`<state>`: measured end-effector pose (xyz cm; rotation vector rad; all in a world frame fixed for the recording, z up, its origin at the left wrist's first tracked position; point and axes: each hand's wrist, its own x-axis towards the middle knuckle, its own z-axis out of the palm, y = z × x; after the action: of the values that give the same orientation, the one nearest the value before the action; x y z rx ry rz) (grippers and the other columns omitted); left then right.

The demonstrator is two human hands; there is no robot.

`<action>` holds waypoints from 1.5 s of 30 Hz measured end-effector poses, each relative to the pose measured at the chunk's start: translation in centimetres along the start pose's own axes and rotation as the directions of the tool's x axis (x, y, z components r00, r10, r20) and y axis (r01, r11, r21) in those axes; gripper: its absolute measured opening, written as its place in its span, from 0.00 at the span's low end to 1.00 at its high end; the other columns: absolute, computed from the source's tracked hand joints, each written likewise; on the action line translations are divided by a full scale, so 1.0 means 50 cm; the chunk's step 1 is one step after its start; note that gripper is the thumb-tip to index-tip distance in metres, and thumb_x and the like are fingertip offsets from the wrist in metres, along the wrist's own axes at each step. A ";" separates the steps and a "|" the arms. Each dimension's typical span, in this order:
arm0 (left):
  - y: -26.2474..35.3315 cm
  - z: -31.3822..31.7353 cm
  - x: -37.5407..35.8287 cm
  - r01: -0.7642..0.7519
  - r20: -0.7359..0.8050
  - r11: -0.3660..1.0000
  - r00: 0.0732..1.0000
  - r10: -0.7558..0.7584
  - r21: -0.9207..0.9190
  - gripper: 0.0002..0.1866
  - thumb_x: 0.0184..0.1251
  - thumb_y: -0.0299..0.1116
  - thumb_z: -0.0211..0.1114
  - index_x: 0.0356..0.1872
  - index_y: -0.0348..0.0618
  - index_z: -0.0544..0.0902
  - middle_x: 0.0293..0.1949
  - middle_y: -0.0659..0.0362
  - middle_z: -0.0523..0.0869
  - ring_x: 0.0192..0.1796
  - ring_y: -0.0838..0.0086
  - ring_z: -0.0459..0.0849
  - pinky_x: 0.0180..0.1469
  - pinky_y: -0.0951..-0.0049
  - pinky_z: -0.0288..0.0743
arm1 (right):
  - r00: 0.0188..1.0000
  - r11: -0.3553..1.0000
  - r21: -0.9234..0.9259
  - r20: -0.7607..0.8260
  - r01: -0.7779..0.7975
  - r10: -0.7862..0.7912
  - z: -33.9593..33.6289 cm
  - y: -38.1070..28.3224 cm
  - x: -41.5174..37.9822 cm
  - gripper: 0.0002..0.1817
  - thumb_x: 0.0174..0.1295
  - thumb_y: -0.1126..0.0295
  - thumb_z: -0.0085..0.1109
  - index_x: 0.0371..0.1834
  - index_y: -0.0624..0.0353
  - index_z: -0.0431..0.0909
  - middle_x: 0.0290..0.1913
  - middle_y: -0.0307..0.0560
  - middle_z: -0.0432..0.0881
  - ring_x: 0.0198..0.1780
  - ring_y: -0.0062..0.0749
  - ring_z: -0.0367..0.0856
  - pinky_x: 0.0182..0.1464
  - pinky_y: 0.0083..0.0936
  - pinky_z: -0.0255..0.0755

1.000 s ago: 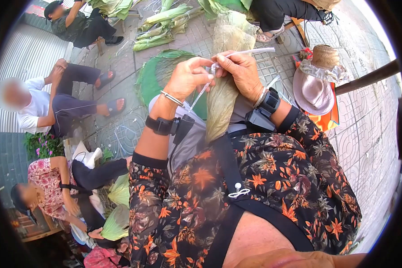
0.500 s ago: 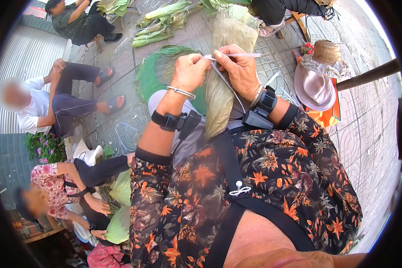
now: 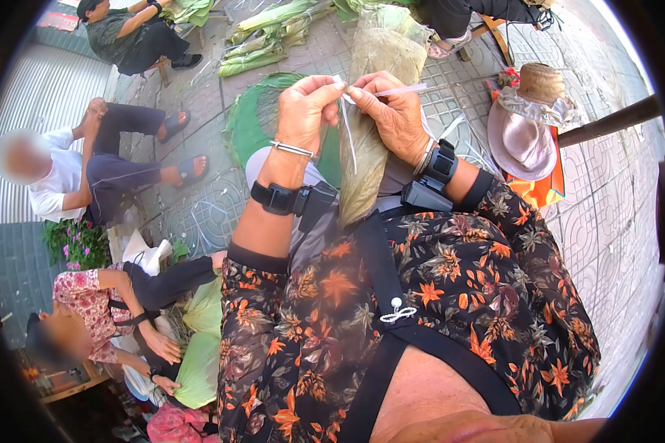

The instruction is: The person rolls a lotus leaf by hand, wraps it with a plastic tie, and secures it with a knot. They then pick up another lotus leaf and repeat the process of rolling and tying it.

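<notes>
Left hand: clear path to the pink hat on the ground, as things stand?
Probably not: the left hand pinches the white strip over the leaf bundle, and the right hand lies between it and the hat.

One head-worn camera looks steeply down, close over the person's chest and arms, toward paved ground (image 3: 613,244) beyond.

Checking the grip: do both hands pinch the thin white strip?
Yes, the left hand and right hand both pinch the thin white strip above the dried leaf bundle.

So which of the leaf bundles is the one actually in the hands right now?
The long, dull olive leaf roll standing upright between the left hand and right hand, with a white strip hanging down it. The brighter green bundles lie on the pavement.
</notes>
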<state>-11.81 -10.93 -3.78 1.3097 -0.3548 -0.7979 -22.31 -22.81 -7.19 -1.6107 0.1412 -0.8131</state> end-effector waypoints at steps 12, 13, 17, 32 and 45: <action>-0.003 0.004 -0.007 -0.152 0.026 0.958 0.986 0.163 -0.243 0.03 0.64 0.23 0.61 0.37 0.41 0.76 0.41 0.50 0.83 0.28 0.77 0.78 0.24 0.80 0.70 | 1.000 1.000 -0.027 0.019 0.008 -0.007 -0.003 0.004 -0.003 0.12 0.61 0.68 0.61 0.25 0.65 0.78 0.32 0.45 0.80 0.34 0.27 0.75 0.36 0.22 0.68; -0.002 0.009 -0.010 -0.179 0.009 0.958 0.983 0.186 -0.226 0.03 0.64 0.23 0.61 0.36 0.41 0.76 0.42 0.49 0.83 0.28 0.77 0.78 0.24 0.81 0.70 | 1.000 1.000 -0.023 0.016 0.001 -0.001 -0.003 0.003 -0.003 0.12 0.61 0.68 0.61 0.25 0.65 0.78 0.32 0.45 0.80 0.34 0.27 0.75 0.36 0.22 0.68; -0.014 0.019 -0.007 -0.361 -0.130 0.933 0.924 0.359 0.009 0.04 0.63 0.22 0.61 0.36 0.41 0.75 0.42 0.49 0.83 0.25 0.78 0.78 0.20 0.83 0.68 | 1.000 0.997 -0.072 0.021 0.014 -0.012 -0.005 0.001 -0.001 0.13 0.61 0.68 0.61 0.23 0.65 0.77 0.32 0.46 0.80 0.34 0.29 0.75 0.36 0.23 0.68; -0.013 0.018 -0.016 -0.452 -0.105 0.891 0.885 0.454 0.042 0.05 0.67 0.22 0.55 0.37 0.39 0.68 0.44 0.43 0.83 0.26 0.72 0.84 0.17 0.82 0.73 | 0.995 0.988 -0.113 0.013 0.104 -0.103 -0.005 -0.004 0.002 0.13 0.59 0.67 0.63 0.22 0.64 0.76 0.32 0.47 0.80 0.33 0.31 0.76 0.36 0.25 0.70; -0.084 -0.083 0.067 0.008 -0.318 0.998 0.948 0.012 0.061 0.05 0.67 0.23 0.56 0.39 0.39 0.69 0.37 0.45 0.84 0.24 0.73 0.82 0.19 0.76 0.73 | 0.998 0.987 -0.149 0.008 0.068 -0.068 -0.036 -0.017 0.004 0.16 0.60 0.67 0.62 0.19 0.63 0.71 0.32 0.45 0.81 0.32 0.26 0.75 0.34 0.22 0.69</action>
<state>-8.17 -10.47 -9.48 1.4692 -0.1225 -0.5639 -23.48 -24.19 -6.37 -1.7651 0.1483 -0.8694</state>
